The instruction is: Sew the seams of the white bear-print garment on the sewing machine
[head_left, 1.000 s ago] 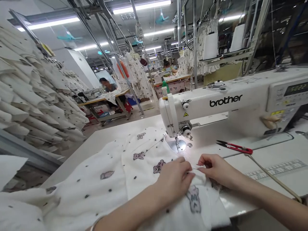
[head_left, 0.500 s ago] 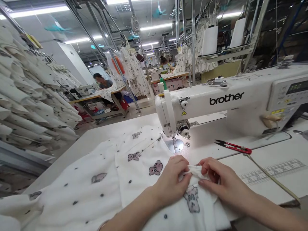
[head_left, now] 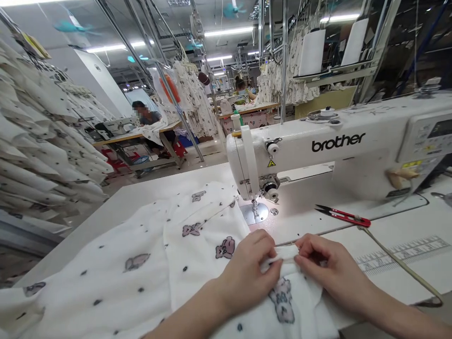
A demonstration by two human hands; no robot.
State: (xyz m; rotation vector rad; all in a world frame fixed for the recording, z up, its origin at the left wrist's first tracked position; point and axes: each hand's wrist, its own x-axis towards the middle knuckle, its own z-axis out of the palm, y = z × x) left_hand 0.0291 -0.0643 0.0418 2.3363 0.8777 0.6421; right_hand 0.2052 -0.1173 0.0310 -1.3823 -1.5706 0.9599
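Observation:
A white garment of soft printed fabric (head_left: pixel 141 292), dotted and patterned with mauve animal motifs, lies spread across the sewing table. My left hand (head_left: pixel 250 268) and my right hand (head_left: pixel 328 268) face each other at its near right side. Between them they pinch a small folded strip of the fabric (head_left: pixel 284 253). The fingertips nearly meet, hiding part of the fold. Just beyond the hands stands the white Brother sewing machine (head_left: pixel 318 150), its needle and presser foot (head_left: pixel 254 203) a short distance from the garment's edge.
Red-handled thread snips (head_left: pixel 342 216) lie on the white table (head_left: pixel 395 278), right of the needle, with a cord (head_left: pixel 399 263) beyond them. Stacked folded garments (head_left: pixel 42 141) rise at the left. A co-worker (head_left: pixel 148 117) sits at a machine table behind.
My hands have drawn closer, and the pinched fabric strip is tighter between them. The view has turned slightly, shifting the machine and garment left in the picture.

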